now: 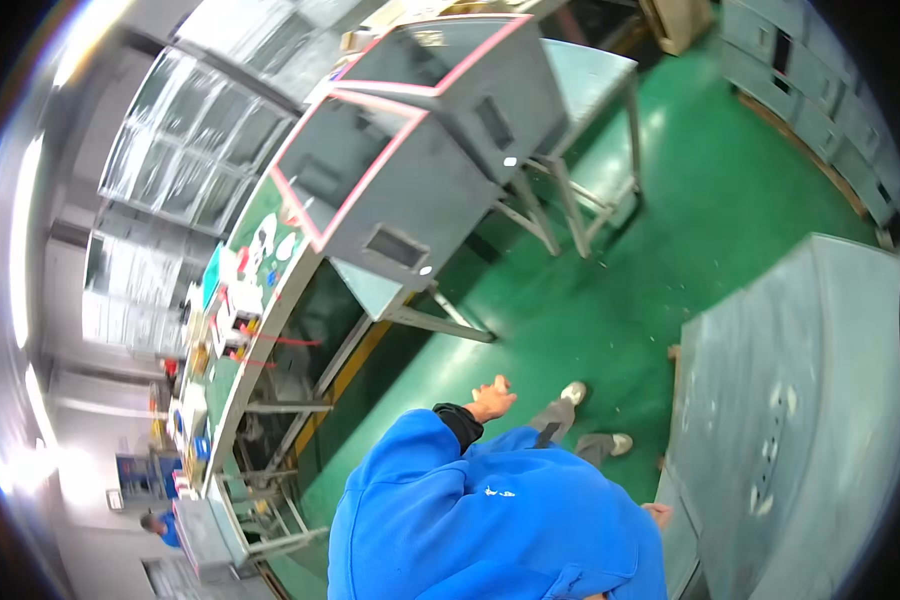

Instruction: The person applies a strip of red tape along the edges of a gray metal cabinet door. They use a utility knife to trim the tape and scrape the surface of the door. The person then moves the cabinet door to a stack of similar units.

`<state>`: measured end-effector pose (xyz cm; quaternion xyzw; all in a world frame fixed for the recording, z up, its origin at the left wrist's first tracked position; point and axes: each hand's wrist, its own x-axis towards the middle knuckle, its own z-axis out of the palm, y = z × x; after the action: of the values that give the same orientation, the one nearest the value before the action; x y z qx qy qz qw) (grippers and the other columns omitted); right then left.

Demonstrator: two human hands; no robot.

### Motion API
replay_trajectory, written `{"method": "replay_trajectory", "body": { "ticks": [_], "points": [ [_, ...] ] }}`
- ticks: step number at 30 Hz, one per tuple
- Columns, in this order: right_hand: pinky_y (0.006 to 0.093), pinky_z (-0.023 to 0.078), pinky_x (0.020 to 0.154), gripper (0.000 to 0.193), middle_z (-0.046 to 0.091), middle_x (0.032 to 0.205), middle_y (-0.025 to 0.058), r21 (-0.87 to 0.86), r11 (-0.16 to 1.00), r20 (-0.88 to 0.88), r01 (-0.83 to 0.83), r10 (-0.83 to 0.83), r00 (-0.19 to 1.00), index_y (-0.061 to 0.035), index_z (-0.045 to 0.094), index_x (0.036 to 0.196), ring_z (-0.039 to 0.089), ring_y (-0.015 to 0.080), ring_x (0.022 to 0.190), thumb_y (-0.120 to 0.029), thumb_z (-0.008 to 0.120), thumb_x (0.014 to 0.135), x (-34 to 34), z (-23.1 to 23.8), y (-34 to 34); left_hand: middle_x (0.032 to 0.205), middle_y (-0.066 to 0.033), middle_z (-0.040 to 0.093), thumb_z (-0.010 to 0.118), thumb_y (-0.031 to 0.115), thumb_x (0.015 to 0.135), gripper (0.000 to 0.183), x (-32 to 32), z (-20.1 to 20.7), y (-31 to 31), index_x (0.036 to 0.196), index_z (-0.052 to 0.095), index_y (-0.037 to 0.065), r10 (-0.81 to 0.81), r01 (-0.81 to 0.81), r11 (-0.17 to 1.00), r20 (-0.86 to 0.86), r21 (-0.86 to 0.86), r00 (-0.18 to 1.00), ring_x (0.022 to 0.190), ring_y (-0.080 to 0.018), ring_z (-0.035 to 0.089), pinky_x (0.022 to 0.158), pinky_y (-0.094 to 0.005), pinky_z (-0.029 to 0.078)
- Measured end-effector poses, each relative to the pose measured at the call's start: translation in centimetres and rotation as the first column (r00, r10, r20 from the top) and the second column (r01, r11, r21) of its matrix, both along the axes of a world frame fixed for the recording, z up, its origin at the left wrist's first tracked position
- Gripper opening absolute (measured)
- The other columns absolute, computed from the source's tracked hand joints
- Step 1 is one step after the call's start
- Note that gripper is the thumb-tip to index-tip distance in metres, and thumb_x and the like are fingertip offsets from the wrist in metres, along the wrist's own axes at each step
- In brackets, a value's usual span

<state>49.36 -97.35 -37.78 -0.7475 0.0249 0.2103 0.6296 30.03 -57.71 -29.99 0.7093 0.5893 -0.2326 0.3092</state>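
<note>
My left hand (492, 399) hangs in front of my body over the green floor. Its fingers are loosely bent and somewhat apart, and nothing shows in them. The thing nearest ahead of it is a metal stand under a large grey cabinet (385, 215); hand and stand are apart. My right hand (658, 515) peeks out at the right side of my blue jacket, beside a big grey sheet-metal piece (770, 400). Most of that hand is hidden, and its fingers cannot be made out.
A second grey cabinet (500, 95) with a pink-edged top stands behind the first. On the left runs a long workbench (255, 360) strewn with small parts. Stacked grey metal boxes (820, 100) sit on a pallet at the far right. A person (165, 525) in blue is at the lower left.
</note>
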Motion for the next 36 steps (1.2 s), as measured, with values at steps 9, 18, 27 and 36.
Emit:
{"method": "replay_trajectory", "body": {
  "ticks": [9,18,27,36],
  "points": [
    [0.027,0.034,0.054,0.011,0.041,0.072,0.004,-0.151,0.987,0.098,-0.056,0.071,0.993,-0.0102,0.038,0.083,0.039,0.0114,0.06,-0.021,0.039,0.087,5.4,3.3,3.6,0.111,-0.0135,0.058,0.055,0.034,0.081,0.043,-14.8,-0.1,4.6,0.115,0.045,0.01,0.169,-0.201,0.949,0.146,0.243,0.975,0.107,-0.0358,0.047,0.09,-0.0497,0.029],
    [0.0273,0.036,0.052,0.014,0.047,0.071,0.0069,-0.206,0.911,-0.021,-0.357,0.361,0.932,-0.0094,0.037,0.089,0.041,0.012,0.058,-0.023,0.04,0.091,-6.7,-0.3,16.2,0.113,-0.0143,0.057,0.056,0.035,0.082,0.043,-30.0,0.0,12.5,0.115,0.043,0.011,0.5,-0.585,0.786,0.352,0.2,0.791,0.108,-0.0346,0.048,0.089,-0.0485,0.029],
    [0.025,0.038,0.054,0.013,0.051,0.071,0.0084,0.131,0.695,-0.144,-0.707,0.719,0.68,-0.0095,0.037,0.096,0.044,0.0118,0.059,-0.021,0.042,0.092,-16.9,3.9,35.6,0.087,-0.0086,0.061,0.057,0.035,0.082,0.041,-39.9,3.5,27.0,0.111,0.046,0.008,0.459,-0.832,0.395,0.701,0.389,0.546,0.092,-0.0295,0.055,0.084,-0.0456,0.032],
    [0.0284,0.038,0.052,0.008,0.049,0.068,0.0075,-0.201,0.676,-0.036,-0.709,0.718,0.695,-0.008,0.037,0.087,0.041,0.0137,0.053,-0.015,0.036,0.091,-25.5,1.8,48.3,0.103,-0.0115,0.059,0.056,0.042,0.082,0.047,-53.2,9.0,37.7,0.114,0.048,0.009,0.646,-0.838,0.421,0.534,0.346,0.545,0.108,-0.0322,0.047,0.092,-0.0477,0.027]
  ]
}}
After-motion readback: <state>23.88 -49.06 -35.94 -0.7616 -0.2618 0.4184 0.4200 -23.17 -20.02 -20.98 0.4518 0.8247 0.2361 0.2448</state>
